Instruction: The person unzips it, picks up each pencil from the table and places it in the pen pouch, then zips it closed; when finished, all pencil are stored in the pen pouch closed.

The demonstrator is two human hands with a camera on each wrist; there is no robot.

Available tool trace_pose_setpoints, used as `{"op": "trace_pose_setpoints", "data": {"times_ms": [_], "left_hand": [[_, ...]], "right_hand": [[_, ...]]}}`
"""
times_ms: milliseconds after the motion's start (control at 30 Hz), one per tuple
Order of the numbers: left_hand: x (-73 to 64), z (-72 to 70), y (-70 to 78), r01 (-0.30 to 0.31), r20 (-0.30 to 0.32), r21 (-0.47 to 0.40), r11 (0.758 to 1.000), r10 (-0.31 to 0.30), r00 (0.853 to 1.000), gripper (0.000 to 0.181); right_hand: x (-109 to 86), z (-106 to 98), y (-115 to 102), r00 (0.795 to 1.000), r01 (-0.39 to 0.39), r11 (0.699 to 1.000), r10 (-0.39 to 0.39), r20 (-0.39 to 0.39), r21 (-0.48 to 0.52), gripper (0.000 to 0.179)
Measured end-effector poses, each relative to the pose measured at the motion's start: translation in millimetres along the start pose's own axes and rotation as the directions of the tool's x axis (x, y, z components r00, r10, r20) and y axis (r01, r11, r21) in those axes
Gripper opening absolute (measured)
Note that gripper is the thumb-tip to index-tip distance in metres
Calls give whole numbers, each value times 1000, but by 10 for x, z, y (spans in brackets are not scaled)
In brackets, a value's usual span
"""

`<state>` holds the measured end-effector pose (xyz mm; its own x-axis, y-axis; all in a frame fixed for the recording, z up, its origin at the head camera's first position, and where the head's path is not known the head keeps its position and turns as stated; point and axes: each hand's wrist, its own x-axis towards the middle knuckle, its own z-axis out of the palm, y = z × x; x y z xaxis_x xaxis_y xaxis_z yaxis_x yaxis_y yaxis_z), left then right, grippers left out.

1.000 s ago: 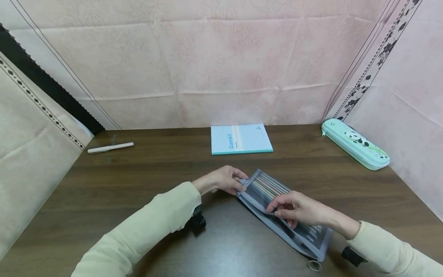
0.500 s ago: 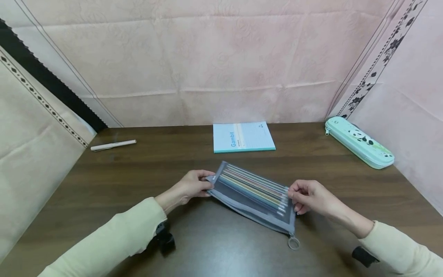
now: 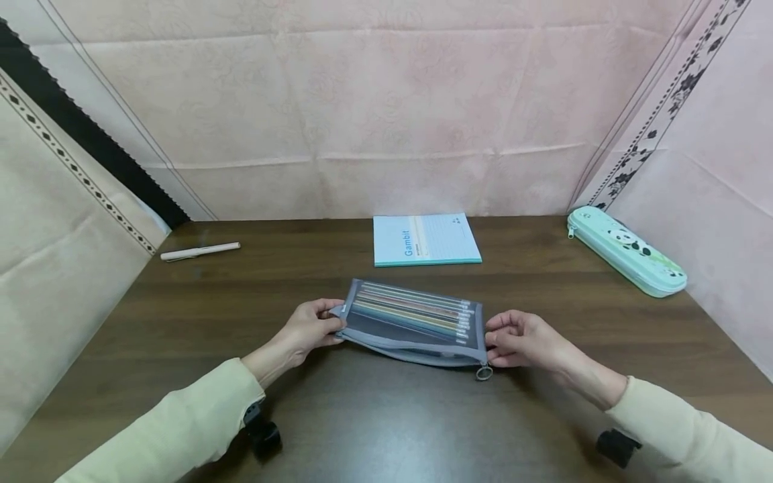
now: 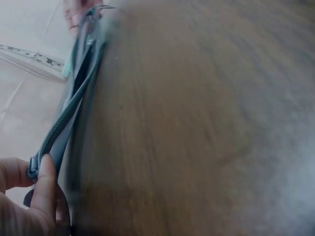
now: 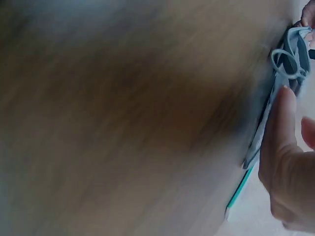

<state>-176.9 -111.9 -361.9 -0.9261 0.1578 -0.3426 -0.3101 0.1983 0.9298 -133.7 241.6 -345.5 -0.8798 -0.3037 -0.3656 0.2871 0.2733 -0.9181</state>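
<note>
A grey zip pencil pouch [image 3: 410, 339] with a see-through front lies across the middle of the head view. Several slim colored pencils [image 3: 410, 310] show side by side through it. Thumb and fingers of my left hand [image 3: 308, 329] pinch its left end, by the small tab. Seen from the left wrist, the two zip edges [image 4: 74, 101] stand apart, leaving a gap along the mouth. At the other end my right hand [image 3: 525, 341] is right at the pouch's edge, thumb straight and apart from the finger in the right wrist view. The metal pull ring [image 3: 484, 373] hangs beside its fingertips.
Behind the pouch, a light blue notebook [image 3: 427, 239] lies on the brown table [image 3: 374, 429] near the back cloth [image 3: 362, 121]. A white pen [image 3: 200, 251] is at the back left. At the back right sits a mint pencil case [image 3: 628, 251] with pandas.
The pouch has turned nearly level and shifted left, its left end in my left hand. My right hand has moved from the pouch's mouth to its right edge.
</note>
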Motion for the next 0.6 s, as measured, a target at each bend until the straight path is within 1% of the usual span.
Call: {"op": "trace_pose_setpoints", "data": {"times_ms": [67,167,300,367,433,500,533,567,600], "left_hand": [[-6,-6,-13,-9,2,-7,1000,9,1000,45],[-12,-14,-23,-20,-5,-11,1000,20,1000,45],[-11,-42,-36,-38,-12,6,999,38,999,44],[-10,-69,-47,-58,-9,44,997,59,998,43],[1,-109,-58,-84,4,104,991,84,996,43],[13,-153,-62,-116,25,188,975,113,993,42],[21,-174,-60,-136,31,246,960,132,991,43],[30,-194,-55,-161,40,309,937,156,987,43],[40,-211,-45,-187,44,377,907,184,982,43]], "right_hand": [[27,11,-20,999,-29,996,30,-11,79,53],[73,35,-48,998,-57,986,58,-2,155,61],[143,67,-68,997,-71,982,66,34,176,62],[181,80,-67,996,-80,981,73,45,175,59],[214,90,-65,996,-81,982,73,53,168,56],[241,98,-63,996,-83,984,75,57,158,51],[254,103,-62,996,-82,985,74,56,154,49],[264,106,-62,996,-80,985,73,54,152,47],[272,109,-64,996,-78,986,71,52,151,45]]}}
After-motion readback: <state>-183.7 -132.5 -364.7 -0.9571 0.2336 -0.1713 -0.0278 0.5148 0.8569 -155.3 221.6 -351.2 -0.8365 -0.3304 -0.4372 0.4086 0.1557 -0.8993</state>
